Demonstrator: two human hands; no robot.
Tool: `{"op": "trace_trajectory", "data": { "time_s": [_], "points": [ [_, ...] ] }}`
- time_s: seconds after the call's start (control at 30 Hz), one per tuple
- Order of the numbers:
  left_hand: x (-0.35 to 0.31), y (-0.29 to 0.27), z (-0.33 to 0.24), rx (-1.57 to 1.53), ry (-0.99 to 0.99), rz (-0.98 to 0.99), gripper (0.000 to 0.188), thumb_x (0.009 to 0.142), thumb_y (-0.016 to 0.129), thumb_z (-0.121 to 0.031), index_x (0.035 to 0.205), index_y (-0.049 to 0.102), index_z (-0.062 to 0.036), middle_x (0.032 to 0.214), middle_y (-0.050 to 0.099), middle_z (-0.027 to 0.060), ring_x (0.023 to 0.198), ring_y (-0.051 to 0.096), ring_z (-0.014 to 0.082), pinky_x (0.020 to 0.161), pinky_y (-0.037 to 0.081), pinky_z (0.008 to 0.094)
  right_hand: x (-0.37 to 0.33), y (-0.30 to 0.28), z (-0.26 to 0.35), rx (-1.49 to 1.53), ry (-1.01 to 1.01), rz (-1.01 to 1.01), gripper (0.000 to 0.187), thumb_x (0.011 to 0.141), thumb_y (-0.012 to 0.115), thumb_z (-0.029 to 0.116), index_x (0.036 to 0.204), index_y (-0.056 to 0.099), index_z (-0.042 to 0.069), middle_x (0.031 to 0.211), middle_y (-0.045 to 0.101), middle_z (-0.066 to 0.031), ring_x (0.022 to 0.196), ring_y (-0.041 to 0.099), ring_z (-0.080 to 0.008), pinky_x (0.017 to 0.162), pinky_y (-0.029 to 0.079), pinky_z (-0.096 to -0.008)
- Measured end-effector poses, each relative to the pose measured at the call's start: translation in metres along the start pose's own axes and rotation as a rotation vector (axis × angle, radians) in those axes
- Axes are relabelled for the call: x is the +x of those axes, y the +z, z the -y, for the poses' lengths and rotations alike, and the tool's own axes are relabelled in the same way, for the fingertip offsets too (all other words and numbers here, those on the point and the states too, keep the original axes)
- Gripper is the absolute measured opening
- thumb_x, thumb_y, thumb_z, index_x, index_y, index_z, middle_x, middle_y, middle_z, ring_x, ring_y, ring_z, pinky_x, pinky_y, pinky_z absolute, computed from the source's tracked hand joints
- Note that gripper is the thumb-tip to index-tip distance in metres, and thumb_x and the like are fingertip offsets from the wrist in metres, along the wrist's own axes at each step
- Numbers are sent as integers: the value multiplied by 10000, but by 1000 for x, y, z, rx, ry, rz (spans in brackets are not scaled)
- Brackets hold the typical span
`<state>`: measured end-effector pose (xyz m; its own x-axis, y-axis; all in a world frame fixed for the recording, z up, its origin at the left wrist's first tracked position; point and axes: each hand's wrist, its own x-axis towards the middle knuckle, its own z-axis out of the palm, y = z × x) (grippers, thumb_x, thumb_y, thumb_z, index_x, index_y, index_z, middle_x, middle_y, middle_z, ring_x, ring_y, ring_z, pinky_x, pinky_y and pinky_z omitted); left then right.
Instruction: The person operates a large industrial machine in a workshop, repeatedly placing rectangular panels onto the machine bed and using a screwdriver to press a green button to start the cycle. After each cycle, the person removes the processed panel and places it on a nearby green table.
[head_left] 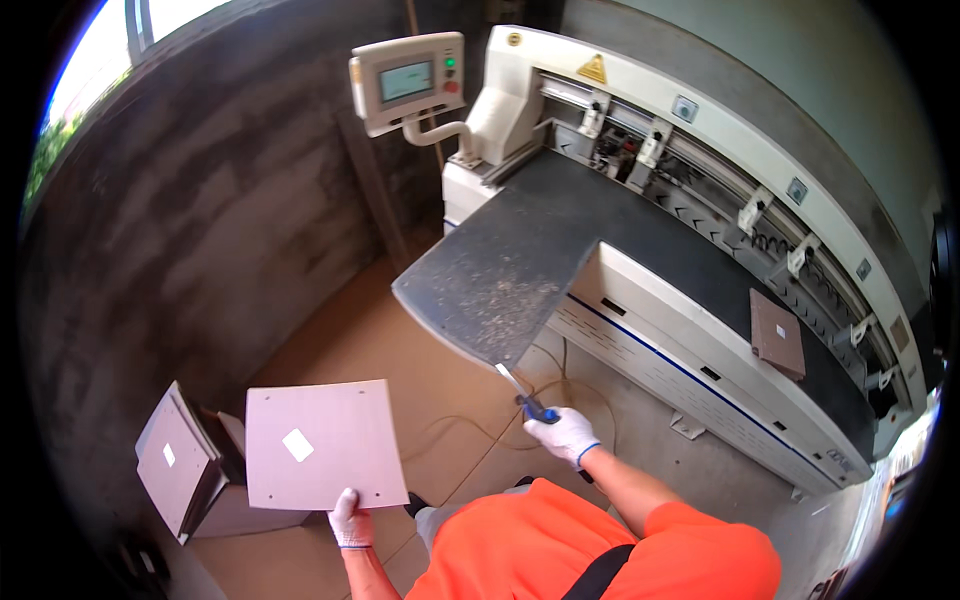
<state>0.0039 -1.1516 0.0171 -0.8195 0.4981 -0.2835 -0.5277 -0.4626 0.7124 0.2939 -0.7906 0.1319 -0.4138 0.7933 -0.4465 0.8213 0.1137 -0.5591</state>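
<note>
My left hand [350, 520], in a white glove, grips the lower edge of a flat, pinkish-brown board [345, 415]. A white label sits near its middle, and small holes show near its corners. My right hand [570, 438], gloved as well, is closed around a blue and black air blow gun [538, 408] with a slim metal nozzle. The nozzle tip is at the near corner of the dark machine table [460, 270]. Chips and dust [510, 300] lie scattered on that part of the table.
More labelled boards [172, 460] lean together at the left. Boards [777, 335] also lie on the right of the long white machine [680, 310]. A control screen [407, 82] stands at its far left end. A thin hose [460, 418] loops across the floor. A dark wall rises at left.
</note>
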Motion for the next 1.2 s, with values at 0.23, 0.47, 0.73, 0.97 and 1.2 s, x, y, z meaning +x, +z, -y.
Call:
{"op": "trace_trajectory", "data": {
  "time_s": [0.23, 0.47, 0.73, 0.97, 1.2],
  "points": [
    [50, 263, 142, 77, -373, 219, 182, 918, 642, 19, 1089, 699, 40, 1092, 728, 116, 1050, 731, 262, 1003, 624, 469, -29, -105, -195, 619, 438, -368, 349, 899, 818, 417, 821, 685, 105, 611, 626, -1, 525, 614, -176, 544, 485, -376],
    [174, 493, 338, 135, -605, 497, 291, 987, 641, -49, 1273, 641, 5, 1251, 716, 137, 1182, 714, 319, 1022, 626, 514, -70, -98, -269, 1065, 542, -635, 278, 950, 822, 242, 783, 658, 93, 608, 626, -25, 475, 571, -136, 455, 414, -321],
    [314, 658, 502, 290, -721, 482, 256, 1016, 700, -178, 1259, 684, -100, 1228, 729, 105, 1102, 727, 293, 886, 635, 503, -10, -133, -238, 1223, 562, -618, 200, 948, 836, 214, 917, 716, 58, 717, 644, 7, 626, 617, -112, 598, 499, -301],
    [357, 729, 527, 1479, 527, 717, 803, 744, 940, -443, 1390, 671, -49, 1334, 669, 266, 1298, 637, 429, 1042, 540, 576, 92, -175, -215, 1252, 558, -504, 259, 924, 845, 243, 1029, 745, 29, 838, 715, -23, 715, 648, -105, 677, 526, -280],
    [403, 829, 522, 2026, 449, 961, 1023, 768, 863, -688, 1638, 522, -272, 1788, 266, 194, 1667, 153, 450, 1250, 146, 793, 151, -242, -188, 942, 536, -416, 337, 966, 802, 347, 1119, 754, 50, 868, 715, -8, 801, 659, -129, 735, 528, -308]
  ]
}}
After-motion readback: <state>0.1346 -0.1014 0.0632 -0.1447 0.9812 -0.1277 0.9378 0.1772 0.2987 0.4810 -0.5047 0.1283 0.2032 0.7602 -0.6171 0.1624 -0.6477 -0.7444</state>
